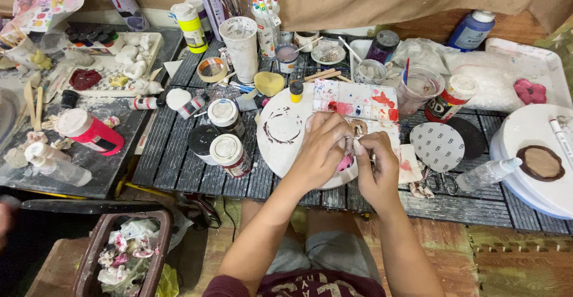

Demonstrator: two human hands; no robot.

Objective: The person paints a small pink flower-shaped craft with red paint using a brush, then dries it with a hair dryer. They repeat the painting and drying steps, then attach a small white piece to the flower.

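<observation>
A small pink piece point(344, 163) was pinched between the fingers of the left hand point(322, 148) and the right hand point(376, 166), just above the round white board point(280, 154) on the counter point(179, 160). At nine o'clock of the hands, two capped paint jars point(230, 154) stood near. A slipped pinch could have marred the piece; a swung elbow might have knocked the jars.
</observation>
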